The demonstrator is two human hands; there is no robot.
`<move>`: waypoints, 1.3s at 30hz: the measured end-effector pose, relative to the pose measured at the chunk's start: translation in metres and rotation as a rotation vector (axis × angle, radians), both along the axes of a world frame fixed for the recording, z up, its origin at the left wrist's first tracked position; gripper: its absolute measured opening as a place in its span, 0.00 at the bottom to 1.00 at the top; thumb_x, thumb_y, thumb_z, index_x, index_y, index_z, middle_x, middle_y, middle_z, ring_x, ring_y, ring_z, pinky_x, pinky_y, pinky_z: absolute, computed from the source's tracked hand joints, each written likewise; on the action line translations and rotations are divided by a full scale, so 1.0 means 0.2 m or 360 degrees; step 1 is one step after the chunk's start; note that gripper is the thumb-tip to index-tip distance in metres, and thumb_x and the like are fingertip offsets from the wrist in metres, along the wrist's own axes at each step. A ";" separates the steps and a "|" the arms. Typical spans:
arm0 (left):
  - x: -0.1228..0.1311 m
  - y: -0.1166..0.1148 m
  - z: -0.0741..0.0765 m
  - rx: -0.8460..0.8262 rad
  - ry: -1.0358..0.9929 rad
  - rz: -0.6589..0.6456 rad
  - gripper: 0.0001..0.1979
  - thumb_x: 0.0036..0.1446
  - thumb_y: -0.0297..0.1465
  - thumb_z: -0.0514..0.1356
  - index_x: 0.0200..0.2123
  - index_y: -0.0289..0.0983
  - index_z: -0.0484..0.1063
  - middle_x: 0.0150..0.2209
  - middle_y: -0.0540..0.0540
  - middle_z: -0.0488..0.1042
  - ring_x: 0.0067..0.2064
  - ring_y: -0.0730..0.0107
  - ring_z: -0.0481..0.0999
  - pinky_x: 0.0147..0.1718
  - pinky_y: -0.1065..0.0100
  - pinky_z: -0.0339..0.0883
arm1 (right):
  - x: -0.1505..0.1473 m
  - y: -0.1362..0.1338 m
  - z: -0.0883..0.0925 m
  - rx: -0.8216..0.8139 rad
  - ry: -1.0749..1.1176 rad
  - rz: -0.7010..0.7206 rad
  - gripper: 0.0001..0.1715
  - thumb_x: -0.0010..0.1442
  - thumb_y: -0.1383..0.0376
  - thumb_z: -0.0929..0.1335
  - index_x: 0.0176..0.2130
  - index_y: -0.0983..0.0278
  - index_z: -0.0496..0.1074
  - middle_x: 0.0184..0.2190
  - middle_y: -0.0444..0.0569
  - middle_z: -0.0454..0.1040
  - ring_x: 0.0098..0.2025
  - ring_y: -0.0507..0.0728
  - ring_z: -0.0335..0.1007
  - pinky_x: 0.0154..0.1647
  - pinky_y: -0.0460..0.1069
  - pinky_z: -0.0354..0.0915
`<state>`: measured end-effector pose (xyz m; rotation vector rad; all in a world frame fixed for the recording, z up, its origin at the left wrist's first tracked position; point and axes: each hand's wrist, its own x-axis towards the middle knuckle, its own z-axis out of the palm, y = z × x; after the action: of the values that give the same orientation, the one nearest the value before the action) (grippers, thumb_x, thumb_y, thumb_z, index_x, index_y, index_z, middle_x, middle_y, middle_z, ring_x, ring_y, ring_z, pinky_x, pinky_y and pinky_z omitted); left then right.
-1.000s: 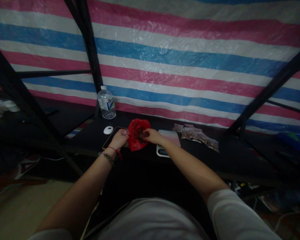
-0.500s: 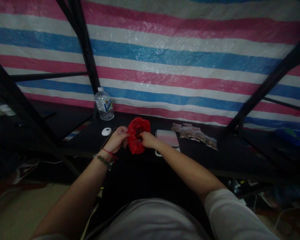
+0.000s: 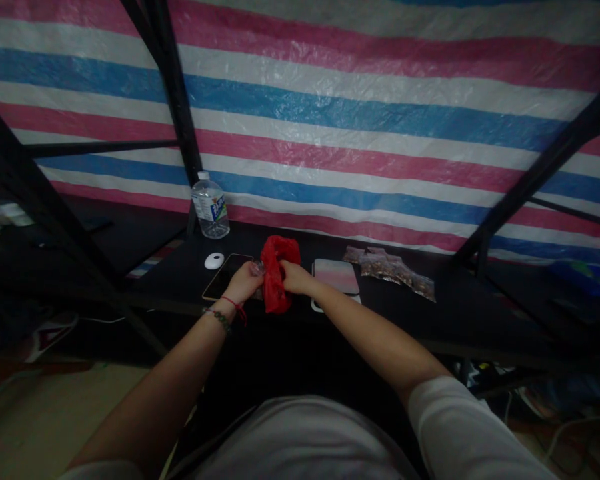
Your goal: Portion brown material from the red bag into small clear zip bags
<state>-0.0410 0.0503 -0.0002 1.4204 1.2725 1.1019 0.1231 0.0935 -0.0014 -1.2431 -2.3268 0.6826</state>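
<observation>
A crumpled red plastic bag (image 3: 277,297) stands upright at the table's front edge, between my hands. My left hand (image 3: 245,283) is closed at its left side, pinching a small clear plastic bag (image 3: 258,268) that touches the red one. The fingers of my right hand (image 3: 296,277) reach into the red bag's opening; their tips and anything in them are hidden. Just left of my left hand lies a dark phone (image 3: 221,279) with a pale gold rim. A flat pink-and-white device (image 3: 336,276) rests to the right of my right hand.
Several small clear bags with brown contents (image 3: 393,270) lie in a row on the black table (image 3: 460,313). A clear bottle (image 3: 211,208) and a white oval object (image 3: 214,261) are at left. Black metal posts (image 3: 177,100) stand before a striped plastic sheet (image 3: 350,153).
My left hand has moved slightly right and down, closer to the red bag, uncovering more of the phone. The red bag looks narrower. My right hand has barely moved.
</observation>
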 end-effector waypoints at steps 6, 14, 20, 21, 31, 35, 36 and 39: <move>-0.08 0.05 0.00 0.0246 0.0652 0.0483 0.08 0.46 0.32 0.60 0.32 0.37 0.67 0.28 0.49 0.73 0.29 0.70 0.71 0.28 0.71 0.61 | 0.03 0.00 -0.02 -0.0002 0.0062 0.0118 0.18 0.52 0.65 0.70 0.45 0.67 0.71 0.42 0.54 0.77 0.41 0.58 0.74 0.41 0.48 0.66; -0.14 0.07 -0.01 0.0310 0.1186 0.0418 0.06 0.54 0.34 0.56 0.33 0.37 0.66 0.30 0.44 0.73 0.31 0.64 0.72 0.30 0.68 0.60 | 0.03 -0.01 -0.02 0.0008 -0.0051 0.0051 0.21 0.48 0.70 0.70 0.45 0.66 0.72 0.39 0.50 0.78 0.38 0.56 0.74 0.38 0.47 0.66; -0.12 0.00 0.11 0.0339 0.1352 0.0518 0.09 0.56 0.34 0.54 0.37 0.36 0.67 0.35 0.39 0.75 0.36 0.58 0.74 0.34 0.65 0.62 | 0.06 0.01 0.05 0.0189 -0.0134 0.0048 0.17 0.48 0.72 0.69 0.41 0.66 0.75 0.39 0.51 0.78 0.40 0.57 0.73 0.40 0.46 0.64; -0.11 -0.02 0.14 0.0403 0.1370 0.0546 0.09 0.57 0.33 0.53 0.38 0.35 0.67 0.36 0.38 0.75 0.37 0.57 0.74 0.35 0.64 0.63 | 0.07 0.02 0.06 0.0208 -0.0150 0.0009 0.17 0.48 0.72 0.69 0.41 0.65 0.75 0.40 0.51 0.77 0.41 0.57 0.73 0.40 0.46 0.64; -0.01 -0.10 0.14 0.0457 0.1681 -0.0314 0.06 0.57 0.31 0.52 0.35 0.39 0.68 0.33 0.41 0.75 0.34 0.58 0.75 0.35 0.64 0.63 | 0.08 0.01 0.05 0.0301 -0.0516 -0.0037 0.11 0.54 0.72 0.67 0.39 0.67 0.75 0.39 0.56 0.76 0.43 0.58 0.71 0.44 0.48 0.63; -0.09 -0.04 0.10 0.0360 0.1689 -0.0156 0.07 0.53 0.33 0.56 0.35 0.38 0.66 0.34 0.40 0.76 0.36 0.57 0.76 0.35 0.65 0.63 | 0.09 0.02 0.04 0.0348 -0.0524 0.0005 0.12 0.56 0.71 0.66 0.41 0.67 0.76 0.42 0.57 0.74 0.44 0.58 0.70 0.46 0.49 0.62; -0.10 -0.03 0.10 0.0349 0.1675 -0.0124 0.07 0.52 0.33 0.57 0.35 0.38 0.66 0.34 0.40 0.76 0.36 0.56 0.76 0.35 0.65 0.63 | 0.08 0.02 0.05 0.0361 -0.0524 0.0010 0.13 0.56 0.71 0.66 0.41 0.67 0.76 0.42 0.57 0.74 0.44 0.58 0.70 0.46 0.48 0.62; -0.10 -0.02 0.10 0.0288 0.1641 -0.0106 0.09 0.47 0.33 0.60 0.33 0.38 0.66 0.32 0.40 0.76 0.35 0.56 0.76 0.33 0.65 0.62 | 0.07 0.02 0.06 0.0369 -0.0532 0.0052 0.13 0.57 0.71 0.65 0.42 0.66 0.76 0.42 0.57 0.74 0.43 0.58 0.70 0.44 0.48 0.62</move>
<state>-0.0606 0.0455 0.0207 2.2814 1.8061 0.3929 0.1364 0.0973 0.0108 -1.2936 -2.6076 0.2144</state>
